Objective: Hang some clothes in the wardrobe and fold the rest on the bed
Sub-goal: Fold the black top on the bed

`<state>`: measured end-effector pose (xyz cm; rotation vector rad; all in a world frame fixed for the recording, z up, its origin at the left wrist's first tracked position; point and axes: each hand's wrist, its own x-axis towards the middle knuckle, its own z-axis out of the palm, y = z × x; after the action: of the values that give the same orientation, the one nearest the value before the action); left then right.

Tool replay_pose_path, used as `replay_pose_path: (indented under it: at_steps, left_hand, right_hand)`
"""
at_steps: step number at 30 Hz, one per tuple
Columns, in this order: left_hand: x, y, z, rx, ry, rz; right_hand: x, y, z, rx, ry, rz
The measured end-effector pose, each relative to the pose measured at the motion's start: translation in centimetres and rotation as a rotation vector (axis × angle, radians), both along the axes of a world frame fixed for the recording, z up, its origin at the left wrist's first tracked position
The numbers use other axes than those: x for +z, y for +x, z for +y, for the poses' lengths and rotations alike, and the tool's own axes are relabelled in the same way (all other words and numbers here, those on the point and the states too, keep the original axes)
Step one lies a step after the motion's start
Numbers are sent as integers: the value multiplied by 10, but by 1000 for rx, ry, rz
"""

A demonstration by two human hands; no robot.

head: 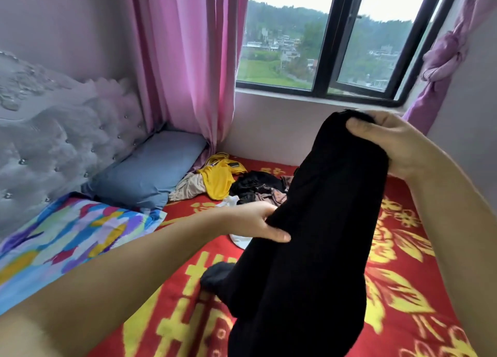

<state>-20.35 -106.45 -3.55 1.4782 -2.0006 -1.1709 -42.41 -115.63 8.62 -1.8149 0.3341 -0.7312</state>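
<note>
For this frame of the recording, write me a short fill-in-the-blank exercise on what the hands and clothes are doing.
1. Both hands grip a ____ garment held above the bed.
2. The right hand holds the garment's ____ end, the left hand its side lower down.
3. The yellow shirt lies next to the ____ pillow.
4. The curtain beside the window is ____.

Missing words: black; top; blue; pink

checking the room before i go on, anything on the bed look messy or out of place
Yes: a loose heap of clothes lies crumpled, unfolded, on the bed beside the blue pillow. Nothing looks damaged.
</note>
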Motion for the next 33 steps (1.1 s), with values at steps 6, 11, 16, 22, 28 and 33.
replay_pose_path:
  at_steps: [6,11,16,22,28,33]
  left_hand:
    - [-10,3,6,100,87,253]
    - [-3,-12,8,55,57,701]
    - [-18,-6,1,188,19,692]
    - [-37,43,4,154,39,64]
    - [-11,111,-4,111,-32,-527]
    - [25,148,-1,436,-441,-769]
  right_hand:
    - [-19,-11,-15,-206,110,16]
    - [-49,1,-16,-277,103,93]
    - [-45,15,-8,-253,-10,69]
    - [-29,2,-15,-329,17,-126]
    - [-33,-13,-27,-410,31,-133]
    - [-40,-6,-26,-387,-100,95]
